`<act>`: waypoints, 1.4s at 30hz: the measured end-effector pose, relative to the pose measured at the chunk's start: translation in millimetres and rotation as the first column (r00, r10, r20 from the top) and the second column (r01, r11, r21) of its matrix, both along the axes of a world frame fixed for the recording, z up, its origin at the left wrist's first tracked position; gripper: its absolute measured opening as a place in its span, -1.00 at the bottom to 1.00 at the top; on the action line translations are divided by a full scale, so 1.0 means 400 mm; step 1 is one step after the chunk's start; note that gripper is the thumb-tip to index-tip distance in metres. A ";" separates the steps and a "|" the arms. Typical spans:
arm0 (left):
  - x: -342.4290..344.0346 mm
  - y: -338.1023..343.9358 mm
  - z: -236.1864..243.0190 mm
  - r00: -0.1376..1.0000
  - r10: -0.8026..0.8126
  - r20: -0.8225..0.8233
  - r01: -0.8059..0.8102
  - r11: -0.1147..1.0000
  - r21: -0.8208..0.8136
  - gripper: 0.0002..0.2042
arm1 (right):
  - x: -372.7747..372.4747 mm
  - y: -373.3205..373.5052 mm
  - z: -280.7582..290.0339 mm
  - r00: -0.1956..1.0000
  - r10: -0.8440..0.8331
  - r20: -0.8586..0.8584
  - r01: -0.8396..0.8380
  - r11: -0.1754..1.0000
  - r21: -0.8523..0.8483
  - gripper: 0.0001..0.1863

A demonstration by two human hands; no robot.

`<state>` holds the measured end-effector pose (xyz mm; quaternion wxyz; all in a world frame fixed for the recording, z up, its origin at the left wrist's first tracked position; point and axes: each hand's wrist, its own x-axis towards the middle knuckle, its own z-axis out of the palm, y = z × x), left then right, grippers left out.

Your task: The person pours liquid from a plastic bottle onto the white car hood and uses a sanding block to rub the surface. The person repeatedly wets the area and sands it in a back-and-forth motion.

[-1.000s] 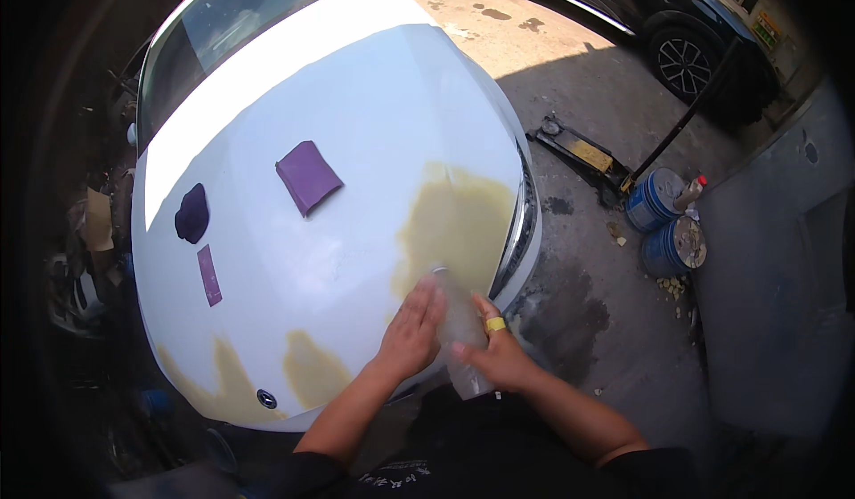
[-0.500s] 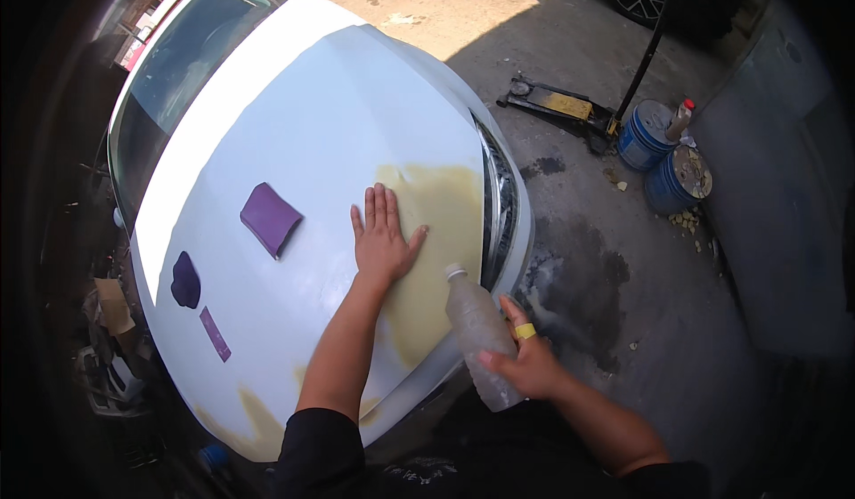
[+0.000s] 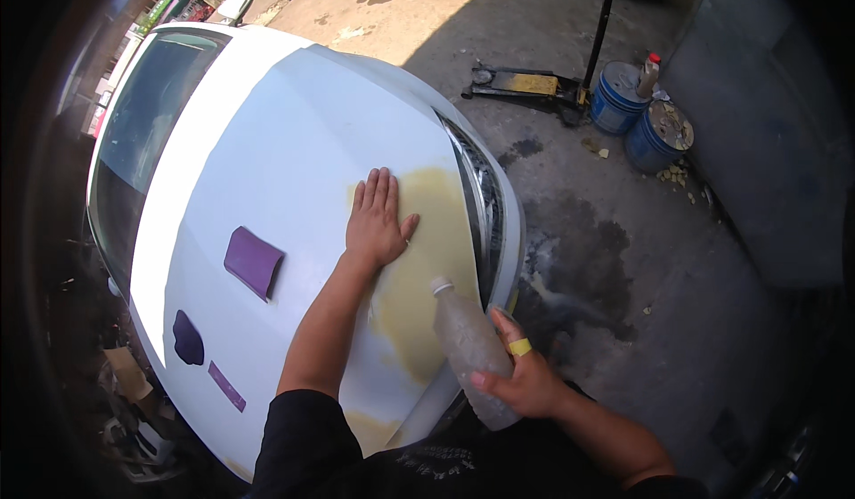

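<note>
My left hand (image 3: 378,221) lies flat on the white car hood (image 3: 267,161), fingers stretched out, at the edge of a yellowish filler patch (image 3: 427,223). In my right hand (image 3: 525,379) is a cloudy plastic bottle (image 3: 470,348), tilted with its white cap toward the patch; yellow tape wraps one finger. A bent purple sandpaper sheet (image 3: 254,263) rests on the hood to the left of my left arm. Nearer the windshield are a dark purple pad (image 3: 188,337) and a narrow purple strip (image 3: 227,387).
The headlight (image 3: 481,187) borders the patch on the right. Beyond it on the concrete floor stand a floor jack (image 3: 525,85) with a long upright handle and two blue buckets (image 3: 614,112), a red-capped bottle on one. A grey panel (image 3: 757,125) rises at the right.
The view has shifted, so the car and floor items sit differently in the picture. My left hand has slid a little along the patch's edge; the bottle stays in my right hand.
</note>
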<state>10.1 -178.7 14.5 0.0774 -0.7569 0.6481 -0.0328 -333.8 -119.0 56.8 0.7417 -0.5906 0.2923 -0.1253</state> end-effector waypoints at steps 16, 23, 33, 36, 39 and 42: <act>-0.056 -0.209 -0.054 0.990 0.131 0.046 -0.134 0.990 0.054 -0.09 | -0.083 -0.031 0.004 0.999 -0.011 -0.044 0.014 0.997 0.072 0.07; -0.077 -0.265 -0.112 0.974 -0.227 0.006 0.225 0.968 0.108 -0.20 | -0.113 -0.019 0.000 0.993 -0.073 -0.096 0.076 0.997 0.027 0.08; -0.293 0.049 -0.102 0.952 -0.304 -0.039 0.304 0.917 0.258 -0.17 | -0.151 -0.016 -0.031 0.988 -0.010 -0.155 0.011 1.000 0.008 0.07; -0.338 0.116 -0.107 0.933 -0.351 0.078 0.313 0.901 0.301 -0.24 | -0.162 -0.028 -0.036 0.980 0.052 -0.192 -0.045 0.998 0.039 0.07; -0.354 0.179 -0.129 0.920 -0.389 0.049 0.364 0.894 0.260 -0.35 | -0.170 -0.007 -0.068 0.986 0.015 -0.167 -0.020 0.999 -0.026 0.05; -0.362 0.228 -0.118 0.928 -0.355 -0.111 0.372 0.894 0.249 -0.48 | -0.176 -0.002 -0.066 0.984 0.010 -0.177 -0.015 0.999 -0.030 0.05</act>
